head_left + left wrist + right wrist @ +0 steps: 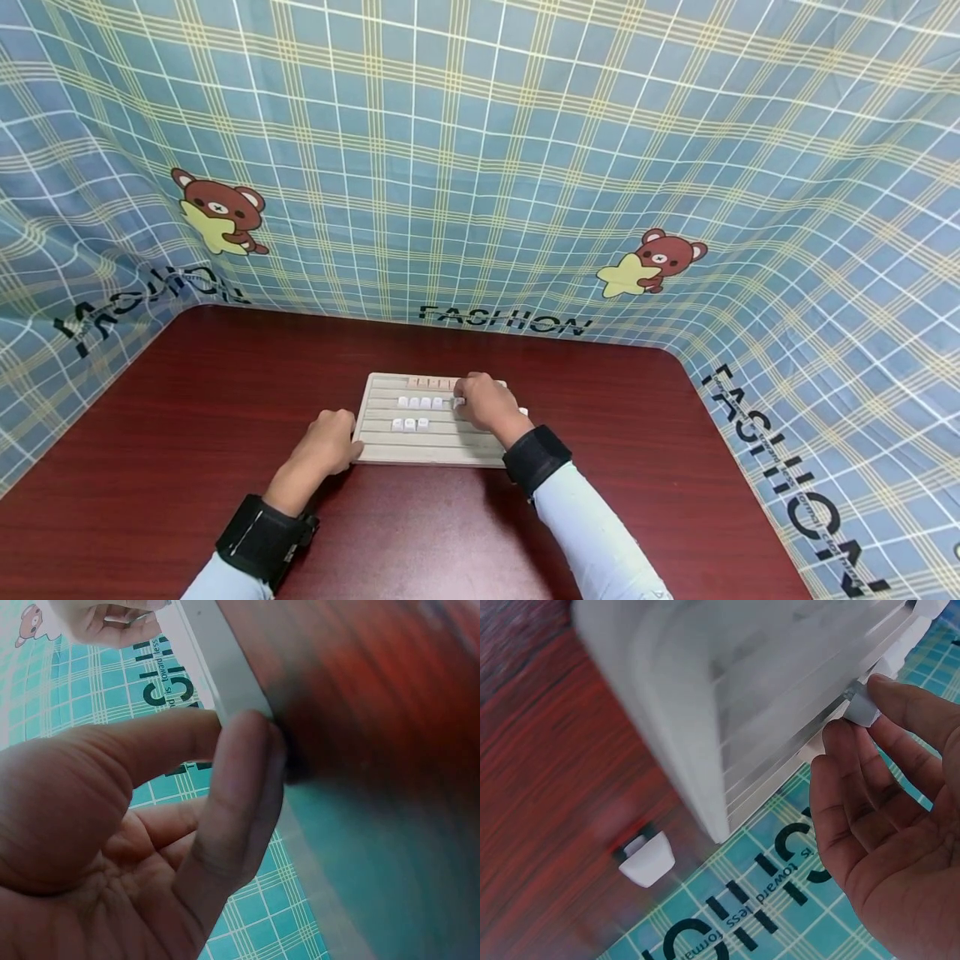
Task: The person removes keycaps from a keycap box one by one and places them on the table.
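A pale grooved board (450,454) lies on the table. White keycaps stand on it: several (420,402) in one row and three (409,425) in the row nearer me. My left hand (330,437) grips the board's left edge, thumb and fingers pinching its rim (236,690) in the left wrist view. Over the board's right part, my right hand (486,404) pinches a single white keycap (862,709) between thumb and fingertips, close over the groove and to the right of the longer row.
Pale orange pieces (431,382) line the board's far groove. Another white keycap (649,861) lies on the dark red table (637,450), just off the board's right side. A plaid curtain (450,167) stands behind and along both sides of the table.
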Action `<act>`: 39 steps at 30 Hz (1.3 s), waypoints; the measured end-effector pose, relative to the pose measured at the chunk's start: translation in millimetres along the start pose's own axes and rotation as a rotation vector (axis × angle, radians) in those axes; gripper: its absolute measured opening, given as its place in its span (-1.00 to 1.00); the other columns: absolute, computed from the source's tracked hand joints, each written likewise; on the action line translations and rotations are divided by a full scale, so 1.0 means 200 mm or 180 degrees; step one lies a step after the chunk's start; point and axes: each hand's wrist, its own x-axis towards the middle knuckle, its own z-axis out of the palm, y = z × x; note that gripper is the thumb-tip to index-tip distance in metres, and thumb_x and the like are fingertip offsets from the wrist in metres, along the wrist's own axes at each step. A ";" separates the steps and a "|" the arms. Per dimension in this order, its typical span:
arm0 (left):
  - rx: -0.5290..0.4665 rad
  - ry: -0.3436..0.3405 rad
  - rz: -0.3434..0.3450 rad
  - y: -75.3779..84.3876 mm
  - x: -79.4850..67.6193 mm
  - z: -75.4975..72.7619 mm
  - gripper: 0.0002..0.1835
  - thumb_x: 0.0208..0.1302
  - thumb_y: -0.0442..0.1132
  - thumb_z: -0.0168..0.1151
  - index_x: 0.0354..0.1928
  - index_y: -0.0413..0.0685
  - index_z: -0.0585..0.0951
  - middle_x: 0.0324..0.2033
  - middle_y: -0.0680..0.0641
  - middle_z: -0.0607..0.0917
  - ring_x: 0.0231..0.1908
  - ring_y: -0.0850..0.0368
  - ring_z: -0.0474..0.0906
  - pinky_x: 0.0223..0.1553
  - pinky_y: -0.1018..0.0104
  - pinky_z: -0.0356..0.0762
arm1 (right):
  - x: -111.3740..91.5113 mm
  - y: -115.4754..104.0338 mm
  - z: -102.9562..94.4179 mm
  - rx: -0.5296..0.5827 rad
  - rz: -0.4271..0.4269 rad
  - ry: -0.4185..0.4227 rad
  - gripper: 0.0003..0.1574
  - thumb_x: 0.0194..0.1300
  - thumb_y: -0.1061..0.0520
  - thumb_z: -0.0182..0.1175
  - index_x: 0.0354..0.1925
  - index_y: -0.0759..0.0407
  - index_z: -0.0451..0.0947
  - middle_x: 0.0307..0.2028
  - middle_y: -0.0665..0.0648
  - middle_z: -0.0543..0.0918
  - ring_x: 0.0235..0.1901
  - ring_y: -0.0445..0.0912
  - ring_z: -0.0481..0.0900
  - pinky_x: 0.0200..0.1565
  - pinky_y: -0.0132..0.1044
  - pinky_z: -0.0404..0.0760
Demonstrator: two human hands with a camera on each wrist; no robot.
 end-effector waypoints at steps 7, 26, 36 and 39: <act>0.0073 0.0024 0.0045 -0.01 0.01 -0.01 -0.83 0.09 -0.37 0.26 -0.59 -0.16 0.50 -0.63 -0.10 0.54 -0.60 0.07 0.53 -0.50 0.25 0.46 | -0.03 0.07 -0.01 0.0088 0.0009 0.0105 -0.78 0.21 0.13 0.34 -0.13 0.07 0.68 -0.18 0.10 0.67 -0.22 -0.03 0.67 -0.25 -0.17 0.64; 0.0034 0.0054 0.0058 0.00 0.01 -0.01 -0.82 0.08 -0.37 0.25 -0.60 -0.16 0.48 -0.62 -0.10 0.53 -0.61 0.08 0.50 -0.53 0.28 0.42 | -0.10 0.35 -0.07 0.0192 0.0375 0.0163 -0.83 0.25 0.13 0.31 -0.16 0.08 0.64 -0.19 0.11 0.61 -0.40 -0.09 0.57 -0.39 -0.24 0.55; 0.0055 0.0013 0.0009 -0.01 0.00 -0.01 -0.83 0.10 -0.36 0.24 -0.58 -0.16 0.49 -0.61 -0.10 0.52 -0.59 0.07 0.50 -0.51 0.27 0.42 | -0.12 0.40 -0.06 0.0270 0.0489 0.0101 -0.81 0.28 0.13 0.28 -0.13 0.13 0.64 -0.20 0.14 0.60 -0.42 -0.09 0.56 -0.38 -0.22 0.55; 0.0040 0.0001 0.0010 -0.01 0.00 0.00 -0.83 0.10 -0.36 0.24 -0.58 -0.16 0.48 -0.62 -0.10 0.52 -0.60 0.07 0.50 -0.53 0.28 0.41 | -0.12 0.41 -0.05 0.0262 0.0527 0.0091 -0.82 0.27 0.13 0.29 -0.15 0.12 0.64 -0.21 0.13 0.61 -0.43 -0.09 0.54 -0.38 -0.21 0.55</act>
